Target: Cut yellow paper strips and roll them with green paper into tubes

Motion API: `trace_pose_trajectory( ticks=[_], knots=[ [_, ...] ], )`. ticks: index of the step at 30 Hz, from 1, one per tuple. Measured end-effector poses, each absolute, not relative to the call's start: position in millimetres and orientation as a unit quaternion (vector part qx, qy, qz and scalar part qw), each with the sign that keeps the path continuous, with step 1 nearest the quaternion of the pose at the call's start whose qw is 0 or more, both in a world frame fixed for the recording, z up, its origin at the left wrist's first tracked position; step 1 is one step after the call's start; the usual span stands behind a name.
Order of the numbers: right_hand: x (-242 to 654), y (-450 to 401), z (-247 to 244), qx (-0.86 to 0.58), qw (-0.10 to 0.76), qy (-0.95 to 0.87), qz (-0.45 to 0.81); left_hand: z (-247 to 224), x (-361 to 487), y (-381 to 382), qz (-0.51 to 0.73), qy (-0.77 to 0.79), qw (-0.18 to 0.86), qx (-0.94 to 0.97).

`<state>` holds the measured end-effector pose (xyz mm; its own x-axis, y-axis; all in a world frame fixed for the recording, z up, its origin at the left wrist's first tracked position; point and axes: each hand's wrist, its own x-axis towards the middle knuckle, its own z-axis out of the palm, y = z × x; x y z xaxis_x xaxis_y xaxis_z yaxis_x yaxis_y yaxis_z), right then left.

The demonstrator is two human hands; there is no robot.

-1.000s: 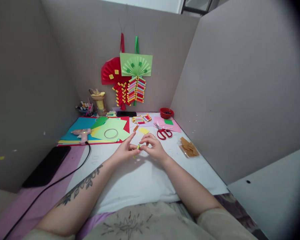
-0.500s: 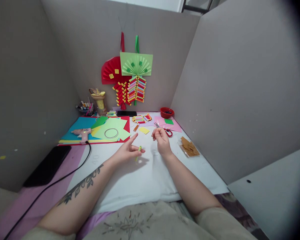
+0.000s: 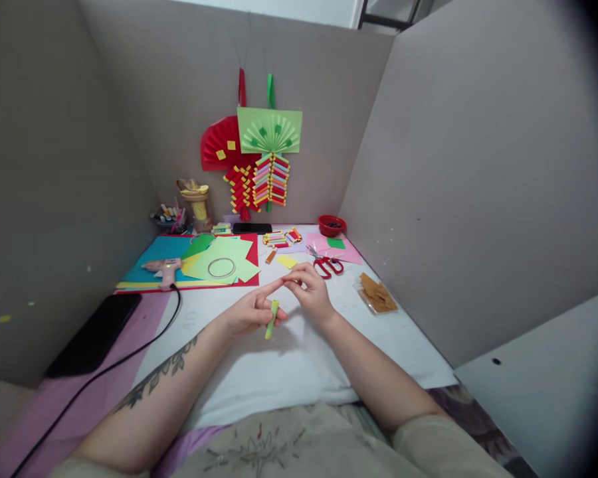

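Observation:
My left hand grips a small light-green paper roll with a yellow end between thumb and fingers. Its index finger stretches out to the right. At that fingertip my right hand has its thumb and fingers pinched together; whatever may be between them is too small to make out. Just beyond the hands lie a yellow paper piece and a small orange-brown roll. Red-handled scissors rest behind my right hand.
To the left are coloured paper sheets, a pink glue gun with a black cord, and a dark flat object. Farther back stand a red bowl and bundled paper rolls. A bag of brown pieces lies right.
My right hand has moved left and down, from apart to touching the left index fingertip. The green roll has come lower and tilts more into view, still in my left hand.

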<state>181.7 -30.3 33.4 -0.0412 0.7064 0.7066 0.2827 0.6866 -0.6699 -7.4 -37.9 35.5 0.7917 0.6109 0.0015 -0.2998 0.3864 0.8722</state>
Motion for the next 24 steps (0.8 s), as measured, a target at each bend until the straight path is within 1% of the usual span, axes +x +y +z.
trace_pose_trajectory(
  ticks=[6, 14, 16, 21, 22, 24],
  knots=[
    [179.5, -28.9, 33.4, -0.347, 0.6, -0.703, 0.158, 32.3, -8.4, -39.0, 0.252, 0.135, 0.836, 0.468],
    [175.7, -24.9, 31.8, -0.397, 0.534, -0.724, 0.183, 34.4, -7.4, -38.9, 0.235, 0.158, 0.819, 0.499],
    [178.2, -21.8, 31.7, -0.408, 0.542, -0.711, 0.186, 35.4, -7.1, -38.8, 0.243, 0.162, 0.817, 0.498],
    [199.8, -9.0, 32.3, -0.432, 0.595, -0.644, 0.21, 39.1, -8.0, -39.1, 0.265, 0.176, 0.812, 0.49],
    [205.8, -5.7, 31.3, -0.437, 0.599, -0.64, 0.201, 39.8, -8.1, -38.9, 0.273, 0.179, 0.81, 0.488],
    [216.9, 1.0, 27.6, -0.462, 0.577, -0.655, 0.157, 40.9, -7.7, -37.6, 0.297, 0.197, 0.798, 0.487]
  ],
)
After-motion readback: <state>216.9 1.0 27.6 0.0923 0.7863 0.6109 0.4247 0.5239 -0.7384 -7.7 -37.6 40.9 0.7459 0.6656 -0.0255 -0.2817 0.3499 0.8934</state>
